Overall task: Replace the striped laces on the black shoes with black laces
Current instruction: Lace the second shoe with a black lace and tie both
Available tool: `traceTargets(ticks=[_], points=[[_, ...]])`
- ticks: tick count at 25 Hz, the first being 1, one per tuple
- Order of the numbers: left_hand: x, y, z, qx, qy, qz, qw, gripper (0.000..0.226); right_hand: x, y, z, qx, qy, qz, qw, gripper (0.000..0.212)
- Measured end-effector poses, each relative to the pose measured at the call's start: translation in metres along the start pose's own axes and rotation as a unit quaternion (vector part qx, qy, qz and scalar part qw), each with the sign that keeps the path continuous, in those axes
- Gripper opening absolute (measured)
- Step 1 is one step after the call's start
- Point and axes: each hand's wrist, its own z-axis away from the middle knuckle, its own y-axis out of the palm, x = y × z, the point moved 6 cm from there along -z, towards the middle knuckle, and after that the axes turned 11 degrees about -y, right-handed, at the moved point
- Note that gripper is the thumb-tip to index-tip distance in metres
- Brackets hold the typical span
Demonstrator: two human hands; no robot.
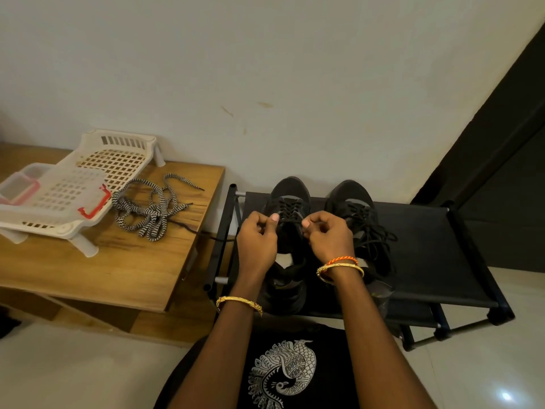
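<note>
Two black shoes stand side by side on a black rack (pixel 427 231). The left shoe (pixel 290 191) has a black lace (pixel 290 209) crossed through its eyelets. My left hand (pixel 256 240) and my right hand (pixel 328 236) are over its opening, each pinching an end of that black lace. One lace end trails left off the rack onto the table. The right shoe (pixel 358 202) carries a black lace with loose ends heaped on top. The striped black-and-white laces (pixel 147 209) lie in a tangle on the wooden table (pixel 118 267).
A white plastic basket rack (pixel 115 156) and a clear lidded box with red clips (pixel 50 191) sit on the table's left part. A white wall is behind. A dark door stands at the right. The floor is pale tile.
</note>
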Motion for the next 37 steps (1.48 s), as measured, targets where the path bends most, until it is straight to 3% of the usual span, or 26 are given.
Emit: traceTargets(ticks=[6,10,14,17,21,24,30,37], points=[[0.026,-0.004,-0.02,-0.059,-0.133,0.064,0.987,0.028,-0.015,-0.003,-0.003,-0.028,0.066,-0.125,0.99,0.027],[0.032,-0.003,-0.024,-0.049,-0.169,0.073,0.982,0.027,-0.016,-0.004,0.0,-0.035,0.073,-0.115,0.99,0.026],[0.023,-0.011,-0.027,0.031,-0.135,0.056,0.989,0.033,-0.006,-0.003,0.0,0.032,0.024,-0.037,0.998,0.02],[0.006,-0.012,-0.023,0.095,-0.102,0.154,0.978,0.035,0.01,0.002,0.004,0.043,0.0,-0.184,0.982,0.026],[-0.018,0.0,-0.019,0.165,-0.034,0.256,0.952,0.032,0.027,0.011,0.002,0.005,-0.043,-0.304,0.952,0.016],[-0.027,0.007,-0.022,0.182,0.018,0.217,0.959,0.024,0.03,0.02,-0.011,-0.002,-0.029,-0.369,0.929,0.013],[-0.031,0.019,-0.026,0.231,0.091,0.131,0.96,0.024,0.016,0.028,-0.029,-0.017,-0.032,-0.305,0.952,0.017],[-0.026,0.008,-0.034,0.261,0.073,0.148,0.951,0.014,0.013,0.024,-0.029,0.005,-0.025,-0.341,0.94,0.025]])
